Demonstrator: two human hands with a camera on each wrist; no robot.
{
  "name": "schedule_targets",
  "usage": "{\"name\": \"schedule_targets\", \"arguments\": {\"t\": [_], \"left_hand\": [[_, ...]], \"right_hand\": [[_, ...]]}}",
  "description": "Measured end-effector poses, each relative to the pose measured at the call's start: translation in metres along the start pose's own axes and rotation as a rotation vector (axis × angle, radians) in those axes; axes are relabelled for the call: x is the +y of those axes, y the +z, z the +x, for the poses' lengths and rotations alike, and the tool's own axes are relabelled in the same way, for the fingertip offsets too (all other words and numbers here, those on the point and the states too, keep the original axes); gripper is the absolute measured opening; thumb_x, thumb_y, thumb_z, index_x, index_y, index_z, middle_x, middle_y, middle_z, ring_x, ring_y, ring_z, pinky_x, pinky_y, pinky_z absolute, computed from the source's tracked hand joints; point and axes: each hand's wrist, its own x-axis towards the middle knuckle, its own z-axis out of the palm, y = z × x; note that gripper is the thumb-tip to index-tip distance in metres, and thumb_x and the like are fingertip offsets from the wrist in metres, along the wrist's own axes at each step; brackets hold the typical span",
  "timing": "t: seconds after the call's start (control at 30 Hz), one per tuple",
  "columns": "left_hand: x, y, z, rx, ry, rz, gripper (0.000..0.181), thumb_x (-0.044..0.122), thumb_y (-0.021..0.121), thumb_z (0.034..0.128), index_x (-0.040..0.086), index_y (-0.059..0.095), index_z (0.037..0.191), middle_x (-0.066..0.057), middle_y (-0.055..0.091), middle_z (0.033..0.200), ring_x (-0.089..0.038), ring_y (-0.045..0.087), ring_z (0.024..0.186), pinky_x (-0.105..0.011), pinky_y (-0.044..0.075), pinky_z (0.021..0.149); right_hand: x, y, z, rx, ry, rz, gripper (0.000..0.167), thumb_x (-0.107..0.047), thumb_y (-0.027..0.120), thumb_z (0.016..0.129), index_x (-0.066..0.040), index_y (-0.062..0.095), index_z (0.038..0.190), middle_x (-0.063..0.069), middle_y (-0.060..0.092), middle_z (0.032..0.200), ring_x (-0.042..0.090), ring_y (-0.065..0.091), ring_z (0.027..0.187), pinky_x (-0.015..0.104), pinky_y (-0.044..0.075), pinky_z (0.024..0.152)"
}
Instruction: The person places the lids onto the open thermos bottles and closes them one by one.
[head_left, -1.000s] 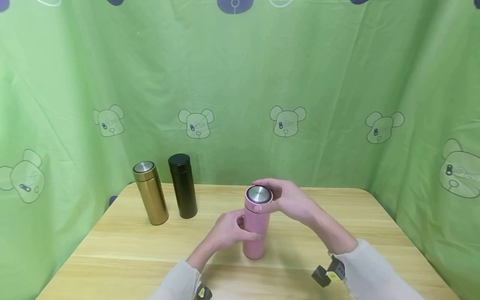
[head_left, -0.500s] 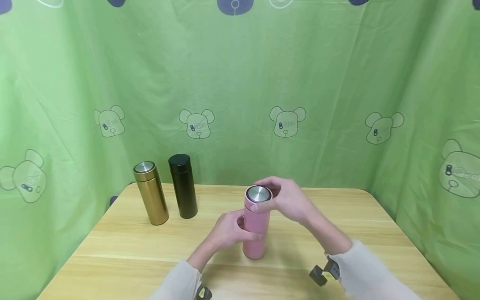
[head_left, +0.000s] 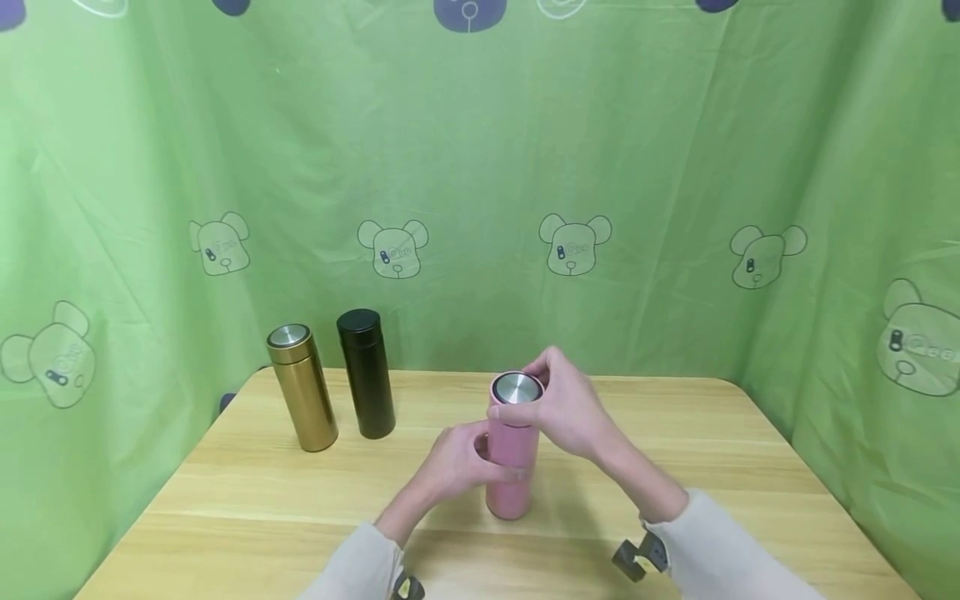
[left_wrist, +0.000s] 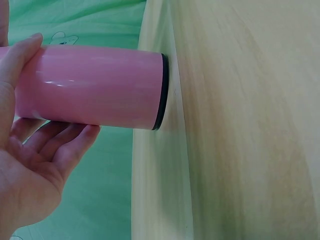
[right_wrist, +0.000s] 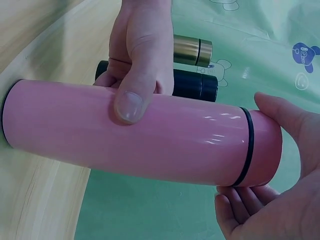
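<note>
A pink thermos (head_left: 512, 492) stands upright on the table, its silver-topped lid (head_left: 517, 387) on it. My left hand (head_left: 453, 460) grips the body at mid-height, thumb across the near side; the left wrist view shows the fingers (left_wrist: 75, 150) round the other side. At the top, my right hand (head_left: 573, 408) pinches the lid between thumb and fingers. In the right wrist view a dark ring (right_wrist: 246, 145) marks the seam between body and lid, with the right thumb (right_wrist: 280, 107) against the lid.
To the left on the wooden table (head_left: 247, 517) stand a gold thermos (head_left: 306, 400) and a black thermos (head_left: 367, 383), both upright with lids on. A green curtain (head_left: 480, 167) with bear prints hangs behind and at both sides.
My right hand has turned around the lid, its thumb moving left across the front and its wrist swinging left and down. My left hand and the pink thermos have kept their place.
</note>
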Motion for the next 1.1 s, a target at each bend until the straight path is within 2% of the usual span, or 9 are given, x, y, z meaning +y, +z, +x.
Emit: {"name": "schedule_targets", "arguments": {"t": [0.43, 0.7, 0.8, 0.93, 1.0, 1.1], "left_hand": [[0.0, -0.001, 0.0, -0.007, -0.013, -0.006, 0.053, 0.052, 0.087, 0.0708, 0.031, 0.07, 0.116, 0.011, 0.074, 0.104, -0.005, 0.067, 0.092, -0.028, 0.056, 0.081], [-0.001, 0.0, 0.0, -0.014, -0.008, -0.021, 0.056, 0.049, 0.088, 0.071, 0.029, 0.07, 0.12, 0.01, 0.074, 0.107, -0.005, 0.067, 0.094, -0.028, 0.056, 0.083], [0.0, 0.0, 0.0, -0.013, -0.004, -0.02, 0.055, 0.049, 0.088, 0.0708, 0.028, 0.07, 0.119, 0.01, 0.074, 0.106, -0.005, 0.067, 0.094, -0.027, 0.056, 0.082], [0.0, -0.001, 0.0, -0.011, -0.003, -0.014, 0.055, 0.048, 0.088, 0.0703, 0.029, 0.07, 0.119, 0.011, 0.074, 0.104, -0.004, 0.067, 0.092, -0.026, 0.055, 0.081], [-0.001, -0.001, 0.0, -0.01, -0.004, -0.014, 0.055, 0.05, 0.088, 0.0705, 0.03, 0.07, 0.118, 0.011, 0.074, 0.104, -0.004, 0.067, 0.092, -0.027, 0.055, 0.081], [-0.001, 0.0, 0.001, -0.012, -0.01, -0.017, 0.054, 0.052, 0.087, 0.0708, 0.031, 0.07, 0.117, 0.013, 0.074, 0.103, -0.004, 0.067, 0.092, -0.029, 0.055, 0.082]], "right_hand": [[0.003, 0.001, -0.004, -0.012, -0.023, 0.061, 0.068, -0.038, 0.092, 0.071, -0.008, 0.05, 0.115, 0.009, 0.064, 0.109, 0.022, 0.065, 0.097, 0.034, 0.055, 0.084], [0.004, -0.002, -0.003, -0.067, -0.063, 0.055, 0.07, -0.038, 0.089, 0.076, -0.003, 0.048, 0.122, 0.012, 0.061, 0.115, 0.022, 0.063, 0.102, 0.037, 0.054, 0.089], [0.002, -0.005, -0.002, -0.112, -0.05, 0.039, 0.082, -0.04, 0.087, 0.078, -0.002, 0.044, 0.136, 0.014, 0.059, 0.125, 0.025, 0.062, 0.112, 0.043, 0.052, 0.099], [-0.002, -0.01, -0.002, -0.184, -0.064, 0.047, 0.099, -0.04, 0.085, 0.08, -0.003, 0.03, 0.153, 0.017, 0.053, 0.142, 0.032, 0.056, 0.128, 0.051, 0.046, 0.11], [-0.004, -0.014, -0.002, -0.216, -0.078, 0.06, 0.099, -0.037, 0.085, 0.08, -0.005, 0.029, 0.155, 0.017, 0.05, 0.148, 0.036, 0.05, 0.136, 0.054, 0.042, 0.113], [-0.004, -0.021, 0.0, -0.28, -0.096, 0.099, 0.089, -0.026, 0.083, 0.083, -0.006, 0.034, 0.155, 0.017, 0.048, 0.152, 0.039, 0.042, 0.144, 0.057, 0.036, 0.117]]}}
